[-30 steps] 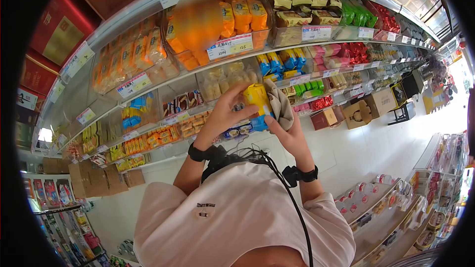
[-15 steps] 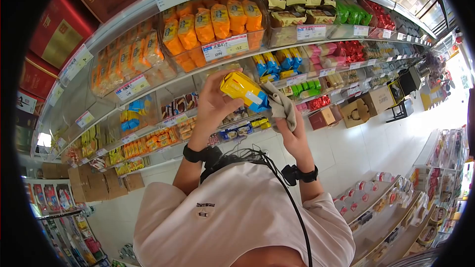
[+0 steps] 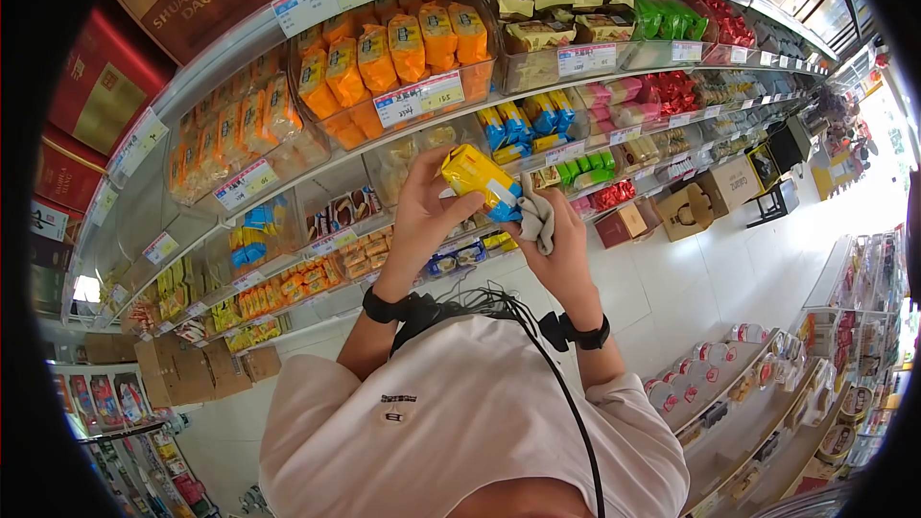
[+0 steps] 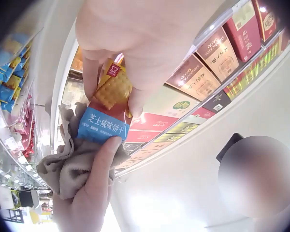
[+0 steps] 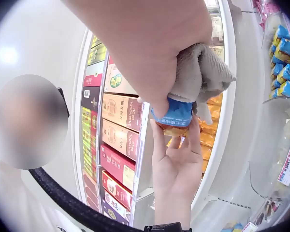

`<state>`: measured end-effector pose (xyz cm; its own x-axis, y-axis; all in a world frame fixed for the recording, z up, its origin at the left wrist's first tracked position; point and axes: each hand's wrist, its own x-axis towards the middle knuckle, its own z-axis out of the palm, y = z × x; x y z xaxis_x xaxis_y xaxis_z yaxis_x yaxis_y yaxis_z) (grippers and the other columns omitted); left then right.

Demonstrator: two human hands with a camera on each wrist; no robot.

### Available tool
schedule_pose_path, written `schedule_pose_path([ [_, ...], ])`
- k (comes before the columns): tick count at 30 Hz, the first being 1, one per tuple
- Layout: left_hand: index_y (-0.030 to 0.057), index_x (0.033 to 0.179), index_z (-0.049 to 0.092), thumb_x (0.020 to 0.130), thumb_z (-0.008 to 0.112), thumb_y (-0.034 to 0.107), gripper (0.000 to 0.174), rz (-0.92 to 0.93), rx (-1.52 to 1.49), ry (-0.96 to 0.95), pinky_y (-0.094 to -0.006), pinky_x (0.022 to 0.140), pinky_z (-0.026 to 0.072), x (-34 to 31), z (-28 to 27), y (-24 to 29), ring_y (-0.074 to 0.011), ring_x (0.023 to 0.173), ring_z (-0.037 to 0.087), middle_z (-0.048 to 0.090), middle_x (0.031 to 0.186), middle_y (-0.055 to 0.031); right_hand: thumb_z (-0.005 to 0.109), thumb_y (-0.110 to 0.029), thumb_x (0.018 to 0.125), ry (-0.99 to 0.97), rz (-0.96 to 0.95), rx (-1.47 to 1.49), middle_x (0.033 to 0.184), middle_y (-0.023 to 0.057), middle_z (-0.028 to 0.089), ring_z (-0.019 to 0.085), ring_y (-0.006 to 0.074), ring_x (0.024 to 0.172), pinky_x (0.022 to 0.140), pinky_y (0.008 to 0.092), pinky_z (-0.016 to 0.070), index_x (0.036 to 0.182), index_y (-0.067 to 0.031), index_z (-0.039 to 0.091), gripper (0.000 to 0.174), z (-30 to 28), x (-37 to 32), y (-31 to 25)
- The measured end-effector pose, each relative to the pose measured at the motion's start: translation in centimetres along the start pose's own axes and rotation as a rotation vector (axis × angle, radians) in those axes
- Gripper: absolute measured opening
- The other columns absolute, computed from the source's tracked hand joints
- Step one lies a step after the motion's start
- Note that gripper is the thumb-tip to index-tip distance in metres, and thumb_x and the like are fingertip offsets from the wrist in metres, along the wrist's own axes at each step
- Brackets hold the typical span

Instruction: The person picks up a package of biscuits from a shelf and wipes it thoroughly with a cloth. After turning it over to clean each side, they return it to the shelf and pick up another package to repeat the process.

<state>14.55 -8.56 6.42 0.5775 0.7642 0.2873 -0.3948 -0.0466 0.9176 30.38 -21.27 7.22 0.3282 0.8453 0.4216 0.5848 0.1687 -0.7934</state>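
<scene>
Cracker pack (image 3: pixel 477 179) gripped by L hand (image 3: pixel 422 221) fingers, R hand (image 3: pixel 564 259) fingers clutch grey cloth (image 3: pixel 537 219) against its blue end.

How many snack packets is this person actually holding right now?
1: a yellow-and-blue packet gripped by the left hand. The right hand presses a grey cloth against its blue end. No second held packet shows in any view.
</scene>
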Motion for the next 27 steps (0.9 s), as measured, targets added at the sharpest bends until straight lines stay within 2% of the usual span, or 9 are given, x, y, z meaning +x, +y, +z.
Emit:
schedule_pose_path([
  [6, 0.0003, 0.141, 0.039, 0.091, 0.069, 0.003, 0.058, -0.121, -0.035, -0.012, -0.034, 0.09, 0.0579, -0.2, 0.2, 0.5, -0.0202, 0.117, 0.058, 0.051, 0.134, -0.0114, 0.076, 0.002, 0.069, -0.083, -0.099, -0.093, 0.095, 0.0176, 0.062, 0.061, 0.04, 0.083, 0.071, 0.0383, 0.0505, 0.105, 0.0023, 0.059, 0.04, 0.1, -0.7, 1.3],
  [9, 0.0002, 0.144, 0.036, 0.094, 0.067, 0.005, 0.059, -0.169, -0.087, -0.033, -0.0344, 0.094, 0.056, -0.3, 0.1, 0.1, -0.02, 0.116, 0.059, 0.051, 0.134, -0.012, 0.077, 0.0, 0.073, -0.058, -0.131, 0.038, 0.086, 0.0145, 0.062, 0.065, 0.0334, 0.077, 0.067, 0.0353, 0.0504, 0.101, 0.0021, 0.06, 0.033, 0.6, -0.6, 0.7],
  [12, 0.0009, 0.147, 0.034, 0.095, 0.066, 0.005, 0.061, -0.173, -0.136, -0.036, -0.0342, 0.096, 0.0543, -0.5, 0.1, 0.1, -0.02, 0.116, 0.059, 0.051, 0.134, -0.0118, 0.076, -0.002, 0.081, -0.003, 0.024, 0.217, 0.078, 0.0059, 0.06, 0.059, 0.0122, 0.068, 0.06, 0.0305, 0.0471, 0.093, 0.0007, 0.059, 0.021, 1.0, -0.3, 0.4],
  [15, 0.0022, 0.148, 0.034, 0.093, 0.068, 0.004, 0.065, -0.124, -0.113, 0.005, -0.034, 0.098, 0.0527, -0.2, 0.6, 1.2, -0.0202, 0.116, 0.06, 0.053, 0.133, -0.011, 0.073, -0.008, 0.088, -0.17, 0.281, 0.36, 0.087, 0.0002, 0.063, 0.057, 0.0046, 0.078, 0.065, 0.0271, 0.0481, 0.103, -0.0001, 0.06, 0.022, 0.2, -0.1, 0.1],
  [18, 0.0026, 0.144, 0.038, 0.088, 0.074, 0.004, 0.067, -0.002, -0.018, 0.067, -0.0338, 0.098, 0.0517, 0.3, 0.3, 1.4, -0.0199, 0.116, 0.06, 0.056, 0.129, -0.0102, 0.068, -0.017, 0.095, -0.104, 0.299, 0.483, 0.086, -0.0005, 0.064, 0.056, 0.0053, 0.074, 0.064, 0.0235, 0.0479, 0.11, -0.0004, 0.059, 0.024, -0.4, 0.3, 1.3],
  [21, 0.0026, 0.135, 0.044, 0.082, 0.081, 0.007, 0.065, 0.039, 0.195, 0.082, -0.0335, 0.097, 0.0516, 0.3, -0.6, 0.5, -0.0194, 0.114, 0.061, 0.058, 0.124, -0.0096, 0.059, -0.024, 0.101, 0.173, 0.273, 0.542, 0.099, 0.0014, 0.065, 0.058, 0.0057, 0.086, 0.072, 0.021, 0.0469, 0.121, -0.0001, 0.056, 0.031, -0.5, 1.7, 1.3],
  [22, 0.0026, 0.132, 0.046, 0.08, 0.084, 0.008, 0.065, 0.033, 0.281, 0.077, -0.0335, 0.097, 0.0516, 0.3, -0.8, 0.2, -0.0192, 0.114, 0.061, 0.059, 0.123, -0.0095, 0.051, -0.022, 0.103, 0.172, 0.253, 0.491, 0.115, 0.0083, 0.063, 0.057, 0.0105, 0.102, 0.088, 0.0249, 0.0458, 0.128, 0.0017, 0.054, 0.035, -0.6, 2.0, -0.1],
  [24, 0.0029, 0.127, 0.048, 0.077, 0.086, 0.011, 0.063, 0.002, 0.355, 0.012, -0.0326, 0.094, 0.0519, 0.1, -0.2, -0.4, -0.0192, 0.114, 0.061, 0.06, 0.12, -0.0094, 0.048, -0.018, 0.102, 0.066, 0.021, 0.354, 0.122, 0.012, 0.061, 0.055, 0.0143, 0.108, 0.096, 0.0281, 0.0428, 0.134, 0.0023, 0.05, 0.038, 0.0, 2.7, 0.6],
  [27, 0.0033, 0.128, 0.048, 0.077, 0.086, 0.014, 0.065, 0.009, 0.315, -0.006, -0.0325, 0.089, 0.0531, -0.4, 1.2, -1.6, -0.0202, 0.112, 0.062, 0.062, 0.117, -0.0104, 0.044, -0.014, 0.101, -0.016, -0.003, 0.416, 0.131, 0.016, 0.057, 0.052, 0.0179, 0.114, 0.104, 0.0315, 0.0377, 0.145, 0.0032, 0.041, 0.047, 1.5, 2.9, -2.3],
])
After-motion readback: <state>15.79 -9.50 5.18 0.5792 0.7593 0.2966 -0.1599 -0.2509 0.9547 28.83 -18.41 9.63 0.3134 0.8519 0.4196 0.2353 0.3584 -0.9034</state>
